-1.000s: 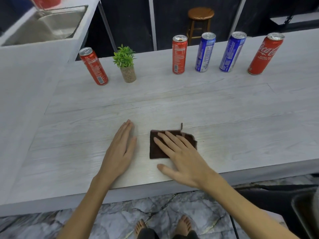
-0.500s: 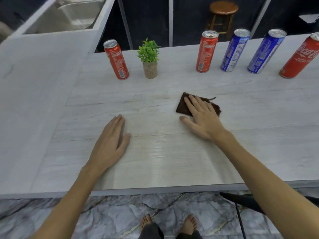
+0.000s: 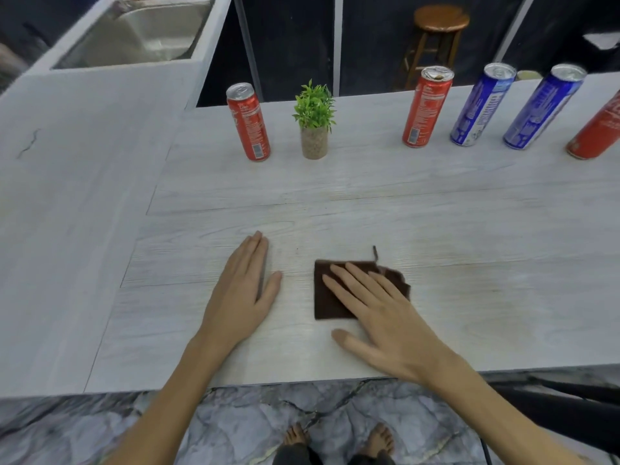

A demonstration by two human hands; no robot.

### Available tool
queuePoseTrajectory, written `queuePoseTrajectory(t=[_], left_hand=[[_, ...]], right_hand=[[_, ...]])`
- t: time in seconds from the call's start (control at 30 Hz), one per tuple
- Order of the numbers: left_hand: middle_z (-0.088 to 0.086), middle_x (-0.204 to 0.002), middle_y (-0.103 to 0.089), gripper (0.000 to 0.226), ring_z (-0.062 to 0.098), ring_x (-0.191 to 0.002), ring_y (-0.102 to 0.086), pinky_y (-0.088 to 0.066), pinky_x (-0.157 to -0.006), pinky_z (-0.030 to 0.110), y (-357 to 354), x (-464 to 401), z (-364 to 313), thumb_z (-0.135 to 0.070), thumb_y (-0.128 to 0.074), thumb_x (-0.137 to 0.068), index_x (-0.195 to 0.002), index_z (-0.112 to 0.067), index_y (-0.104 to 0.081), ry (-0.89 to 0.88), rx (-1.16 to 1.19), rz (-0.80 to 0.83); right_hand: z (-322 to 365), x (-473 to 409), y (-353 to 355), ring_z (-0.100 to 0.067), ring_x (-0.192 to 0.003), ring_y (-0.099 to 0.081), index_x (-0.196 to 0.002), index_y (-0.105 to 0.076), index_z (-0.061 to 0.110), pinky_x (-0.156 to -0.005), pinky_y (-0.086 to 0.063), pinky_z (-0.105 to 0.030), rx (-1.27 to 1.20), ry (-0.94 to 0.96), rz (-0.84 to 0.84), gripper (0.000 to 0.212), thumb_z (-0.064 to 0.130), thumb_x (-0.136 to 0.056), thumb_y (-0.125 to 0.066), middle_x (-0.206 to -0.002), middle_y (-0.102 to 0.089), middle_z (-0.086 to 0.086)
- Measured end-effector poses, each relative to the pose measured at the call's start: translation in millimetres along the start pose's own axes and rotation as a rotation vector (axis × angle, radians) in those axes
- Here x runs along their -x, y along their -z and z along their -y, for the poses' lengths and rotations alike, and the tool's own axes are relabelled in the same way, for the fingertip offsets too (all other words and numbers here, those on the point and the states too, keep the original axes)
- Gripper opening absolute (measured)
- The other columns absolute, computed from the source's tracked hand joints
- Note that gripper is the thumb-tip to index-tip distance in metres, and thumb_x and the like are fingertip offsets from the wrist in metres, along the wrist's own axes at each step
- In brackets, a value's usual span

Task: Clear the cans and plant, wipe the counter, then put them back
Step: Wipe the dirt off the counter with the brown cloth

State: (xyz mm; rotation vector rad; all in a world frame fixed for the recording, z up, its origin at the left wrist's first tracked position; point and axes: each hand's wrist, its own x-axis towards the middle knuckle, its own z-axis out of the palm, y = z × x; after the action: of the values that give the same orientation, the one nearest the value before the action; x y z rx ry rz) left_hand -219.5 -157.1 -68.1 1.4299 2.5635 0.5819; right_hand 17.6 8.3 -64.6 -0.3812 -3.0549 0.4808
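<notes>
My right hand (image 3: 379, 313) lies flat, fingers spread, pressing a dark brown cloth (image 3: 327, 298) onto the pale wood-grain counter (image 3: 436, 229) near its front edge. My left hand (image 3: 240, 290) rests palm-down on the bare counter just left of the cloth, holding nothing. Along the back edge stand a red can (image 3: 249, 122), a small green plant in a speckled pot (image 3: 314, 120), a second red can (image 3: 426, 107), two blue cans (image 3: 480, 105) (image 3: 541, 107), and a red can (image 3: 597, 129) cut off at the right border.
A steel sink (image 3: 141, 31) is set into the side counter at the far left. A wooden stool (image 3: 437, 35) stands behind the counter. Grey marble floor and bare feet (image 3: 335, 441) show below the front edge.
My right hand has slid the cloth back toward the front edge and to the left, after having pushed it far out. The left hand stays flat in place.
</notes>
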Motion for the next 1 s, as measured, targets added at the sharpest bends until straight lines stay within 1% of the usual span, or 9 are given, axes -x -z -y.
queuePoseTrajectory(t=[0.1, 0.2, 0.27, 0.33, 0.5, 0.63, 0.73, 0.83, 1.0], left_hand=[[-0.008, -0.173, -0.005, 0.07, 0.001, -0.157, 0.001, -0.006, -0.129, 0.028, 0.8, -0.5, 0.6, -0.052, -0.036, -0.108, -0.165, -0.019, -0.014, 0.007, 0.06, 0.005], [-0.013, -0.172, -0.002, 0.072, -0.005, -0.155, 0.004, -0.003, -0.126, 0.021, 7.9, 0.6, 6.6, -0.057, -0.033, -0.107, -0.166, -0.022, -0.011, 0.014, 0.137, 0.013], [-0.013, -0.172, 0.0, 0.072, -0.005, -0.155, 0.005, -0.003, -0.126, 0.022, 15.8, 3.0, 18.3, -0.058, -0.032, -0.107, -0.166, -0.022, -0.009, -0.002, 0.096, -0.006], [-0.013, -0.172, -0.002, 0.074, -0.004, -0.155, 0.005, -0.005, -0.126, 0.023, 24.4, 6.1, 35.3, -0.061, -0.03, -0.106, -0.166, -0.022, -0.01, 0.016, 0.058, -0.029], [-0.005, -0.173, -0.006, 0.075, 0.005, -0.158, -0.002, -0.011, -0.129, 0.033, 38.6, 12.2, 78.7, -0.061, -0.026, -0.106, -0.165, -0.018, -0.013, 0.048, -0.046, -0.011], [-0.004, -0.173, -0.005, 0.072, 0.005, -0.158, -0.001, -0.013, -0.13, 0.037, 36.7, 14.4, 88.7, -0.056, -0.027, -0.108, -0.165, -0.017, -0.01, 0.033, -0.047, 0.003], [-0.004, -0.173, -0.006, 0.071, 0.006, -0.159, -0.001, -0.013, -0.13, 0.038, 35.3, 14.0, 88.7, -0.055, -0.028, -0.108, -0.165, -0.016, -0.011, 0.035, -0.041, -0.007], [-0.004, -0.173, -0.005, 0.071, 0.006, -0.158, 0.0, -0.013, -0.13, 0.038, 36.7, 14.7, 89.0, -0.055, -0.028, -0.108, -0.165, -0.016, -0.01, 0.027, -0.034, -0.002], [-0.004, -0.173, -0.004, 0.07, 0.006, -0.159, 0.0, -0.011, -0.13, 0.037, 35.1, 16.1, 89.7, -0.051, -0.032, -0.109, -0.165, -0.016, -0.009, 0.016, -0.022, -0.004]], right_hand=[[-20.6, 12.5, 10.7, -0.006, -0.162, 0.005, -0.168, -0.002, 0.036, -0.132, -0.006, -0.039, 0.004, -0.054, -0.001, 0.076, 0.07, -0.104, -0.028, -0.176, -0.001, 0.013], [-39.0, -16.0, 23.4, -0.007, -0.162, 0.005, -0.168, -0.006, 0.033, -0.132, -0.003, -0.039, 0.005, -0.168, -0.038, 0.08, 0.071, -0.101, -0.025, -0.176, -0.001, 0.011], [-48.3, -45.3, 28.2, -0.01, -0.162, 0.001, -0.168, -0.009, 0.029, -0.131, 0.001, -0.036, 0.009, -0.224, -0.052, 0.083, 0.072, -0.098, -0.022, -0.175, -0.004, 0.009], [-54.4, -76.6, 27.7, -0.013, -0.163, -0.001, -0.168, -0.01, 0.027, -0.13, 0.001, -0.036, 0.013, -0.247, -0.068, 0.081, 0.069, -0.101, -0.025, -0.176, -0.006, 0.007], [-40.7, -155.7, 18.9, -0.015, -0.163, -0.001, -0.168, -0.012, 0.025, -0.131, -0.001, -0.04, 0.009, -0.257, -0.05, 0.079, 0.063, -0.103, -0.031, -0.177, -0.009, 0.003], [-5.4, -185.7, 7.4, -0.017, -0.163, -0.004, -0.168, -0.014, 0.023, -0.13, -0.001, -0.04, 0.028, -0.157, -0.044, 0.077, 0.061, -0.104, -0.034, -0.176, -0.011, 0.001], [29.9, -175.5, -2.5, -0.017, -0.162, -0.008, -0.168, -0.015, 0.024, -0.129, -0.004, -0.039, 0.068, -0.029, -0.018, 0.079, 0.063, -0.102, -0.035, -0.176, -0.014, 0.001], [58.6, -137.6, -12.9, -0.016, -0.163, -0.005, -0.168, -0.015, 0.026, -0.131, -0.003, -0.038, 0.044, 0.05, 0.001, 0.08, 0.066, -0.101, -0.033, -0.176, -0.013, 0.003], [50.7, -66.7, -12.9, -0.006, -0.162, 0.005, -0.168, -0.006, 0.033, -0.132, -0.002, -0.037, 0.005, 0.013, 0.013, 0.076, 0.067, -0.104, -0.027, -0.176, -0.004, 0.011]])
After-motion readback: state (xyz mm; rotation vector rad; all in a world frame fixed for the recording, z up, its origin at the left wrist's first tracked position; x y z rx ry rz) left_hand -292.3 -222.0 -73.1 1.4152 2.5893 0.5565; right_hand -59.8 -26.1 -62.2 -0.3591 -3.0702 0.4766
